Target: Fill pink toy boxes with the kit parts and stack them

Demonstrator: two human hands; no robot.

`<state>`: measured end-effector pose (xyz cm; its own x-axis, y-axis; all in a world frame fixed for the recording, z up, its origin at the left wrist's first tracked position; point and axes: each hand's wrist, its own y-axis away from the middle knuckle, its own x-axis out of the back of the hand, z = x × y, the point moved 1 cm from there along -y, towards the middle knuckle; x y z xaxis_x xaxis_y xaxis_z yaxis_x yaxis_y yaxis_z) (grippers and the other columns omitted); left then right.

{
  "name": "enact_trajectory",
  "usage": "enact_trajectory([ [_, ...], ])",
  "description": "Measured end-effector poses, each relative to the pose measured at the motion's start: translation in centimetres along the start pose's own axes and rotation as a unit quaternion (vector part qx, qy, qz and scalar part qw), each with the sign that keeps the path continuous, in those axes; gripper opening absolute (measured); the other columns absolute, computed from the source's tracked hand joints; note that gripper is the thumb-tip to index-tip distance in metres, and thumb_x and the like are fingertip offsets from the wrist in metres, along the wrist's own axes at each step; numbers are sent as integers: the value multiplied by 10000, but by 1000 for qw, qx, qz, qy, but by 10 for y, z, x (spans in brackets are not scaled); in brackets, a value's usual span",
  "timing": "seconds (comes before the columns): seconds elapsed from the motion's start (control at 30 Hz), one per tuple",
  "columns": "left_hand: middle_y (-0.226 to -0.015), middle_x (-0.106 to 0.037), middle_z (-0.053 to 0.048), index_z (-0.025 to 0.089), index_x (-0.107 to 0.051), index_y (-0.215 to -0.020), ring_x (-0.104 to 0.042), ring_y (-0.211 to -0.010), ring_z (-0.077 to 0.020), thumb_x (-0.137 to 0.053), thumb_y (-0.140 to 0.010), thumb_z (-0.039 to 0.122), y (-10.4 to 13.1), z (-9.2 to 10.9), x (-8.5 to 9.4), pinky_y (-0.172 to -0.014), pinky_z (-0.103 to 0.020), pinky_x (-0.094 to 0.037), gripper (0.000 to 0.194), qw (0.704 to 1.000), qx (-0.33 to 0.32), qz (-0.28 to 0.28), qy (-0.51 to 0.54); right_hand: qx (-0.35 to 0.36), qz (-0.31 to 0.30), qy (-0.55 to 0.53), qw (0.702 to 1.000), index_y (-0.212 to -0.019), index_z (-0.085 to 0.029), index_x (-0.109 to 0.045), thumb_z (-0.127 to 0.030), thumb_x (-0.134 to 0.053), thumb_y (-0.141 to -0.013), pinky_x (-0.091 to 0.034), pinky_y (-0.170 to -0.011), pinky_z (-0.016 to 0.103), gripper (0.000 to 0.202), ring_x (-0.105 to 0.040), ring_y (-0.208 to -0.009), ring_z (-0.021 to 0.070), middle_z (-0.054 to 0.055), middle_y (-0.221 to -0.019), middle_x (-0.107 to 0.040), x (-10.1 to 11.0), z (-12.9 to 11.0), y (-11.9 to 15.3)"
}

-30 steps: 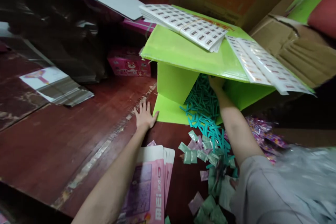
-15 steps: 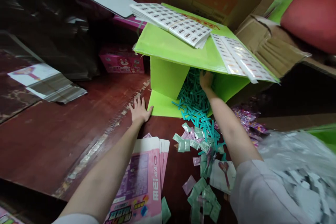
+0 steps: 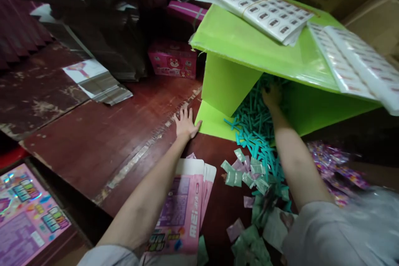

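My left hand (image 3: 186, 124) lies flat on the dark red table with its fingers spread. Its thumb touches or nearly touches the corner of the green box's flap. The bright green box (image 3: 230, 85) lies on its side with its mouth facing me. Inside it my right hand (image 3: 272, 94) reaches into a heap of teal plastic sticks (image 3: 254, 110). Shadow and the sticks obscure those fingers, so their grip is unclear. Some sticks spill out of the mouth toward small green and pink sachets (image 3: 233, 178). Pink flat cartons (image 3: 179, 212) lie under my left forearm.
Sticker sheets (image 3: 252, 4) rest on top of the green box. A banded stack of printed cards (image 3: 96, 81) and a pink bear-printed box (image 3: 173, 60) are at the left. Shiny purple packets (image 3: 335, 166) lie right of my right arm. More printed cartons (image 3: 28, 212) sit lower left.
The view has swung left, so everything sits further right and cartons at the lower left show. My left hand stays on the table; my right hand remains inside the green box among the sticks.
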<state>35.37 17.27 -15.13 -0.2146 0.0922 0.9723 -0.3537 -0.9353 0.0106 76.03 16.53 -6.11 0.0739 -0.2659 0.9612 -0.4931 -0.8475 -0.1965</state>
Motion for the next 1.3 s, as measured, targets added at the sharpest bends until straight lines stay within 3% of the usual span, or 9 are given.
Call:
enact_trajectory([
  [0.1, -1553, -118, -137, 118, -207, -1474, -91, -1420, -338, -232, -848, 636, 0, 0, 1, -1116, -582, -47, 813, 1000, 0, -5, 1, -58, 45, 28, 997, -1349, -181, -452, -522, -403, -873, -311, -942, 612, 587, -381, -1205, 409, 145, -1423, -393, 4, -14, 38],
  [0.23, -1553, -120, -134, 120, -203, -1475, -113, -1417, -333, -226, -844, 641, -2, -1, 2, -1116, -583, -54, 819, 1000, 3, -4, -6, -14, 41, 41, 998, -1257, -195, -550, -499, -496, -833, -273, -984, 570, 525, -359, -1213, 380, 110, -1415, -425, -1, -39, 83],
  [0.47, -1549, -134, -139, 125, -216, -1472, -93, -1422, -326, -206, -841, 642, -4, -2, 3, -1108, -594, -56, 816, 1000, 0, 0, -2, 48, -54, 27, 997, -1231, -243, -578, -627, -455, -821, -254, -1026, 518, 575, -348, -1247, 345, 77, -1357, -498, -1, -72, 145],
  [0.57, -1552, -116, -140, 120, -229, -1468, -83, -1423, -328, -208, -841, 636, -4, -1, 4, -1102, -603, -64, 812, 1000, -1, 2, 5, 47, -32, -11, 998, -1263, -228, -547, -610, -368, -870, -311, -999, 443, 576, -440, -1177, 299, 97, -1262, -564, 15, -74, 138],
  [0.73, -1549, -126, -145, 121, -243, -1464, -92, -1420, -336, -243, -837, 627, -4, 0, 5, -1104, -596, -52, 805, 1000, 1, 4, 5, -56, 131, 8, 990, -1350, -97, -427, -420, -382, -908, -304, -1005, 428, 549, -401, -1214, 300, 206, -1326, -454, 28, -49, 78],
  [0.83, -1548, -138, -144, 119, -239, -1466, -94, -1419, -337, -266, -835, 621, -3, 0, 5, -1111, -580, -44, 806, 1000, 6, -5, 5, -121, 88, 4, 989, -1400, -150, -371, -493, -424, -885, -256, -996, 563, 621, -360, -1242, 354, 218, -1410, -359, 9, -33, 41],
  [0.93, -1546, -155, -138, 123, -233, -1467, -106, -1418, -330, -278, -835, 621, -2, 0, 4, -1117, -569, -43, 806, 1000, 6, -7, 5, -140, 23, 1, 990, -1408, -211, -372, -563, -413, -873, -186, -969, 660, 641, -365, -1235, 386, 216, -1446, -309, -12, -26, 23],
  [1.07, -1550, -139, -137, 115, -229, -1466, -100, -1419, -325, -265, -840, 621, -1, 1, 3, -1115, -575, -50, 806, 1000, 3, 7, 8, -108, 7, 14, 994, -1397, -187, -398, -603, -436, -844, -193, -989, 630, 692, -357, -1233, 385, 214, -1456, -297, -23, -23, 31],
  [1.3, -1554, -115, -133, 117, -216, -1471, -75, -1423, -327, -233, -838, 638, -4, -1, 1, -1111, -597, -26, 819, 1000, -2, -6, 11, -20, -40, 57, 997, -1369, -225, -438, -610, -440, -838, -285, -987, 585, 656, -357, -1253, 379, 146, -1390, -445, -12, -43, 94],
])
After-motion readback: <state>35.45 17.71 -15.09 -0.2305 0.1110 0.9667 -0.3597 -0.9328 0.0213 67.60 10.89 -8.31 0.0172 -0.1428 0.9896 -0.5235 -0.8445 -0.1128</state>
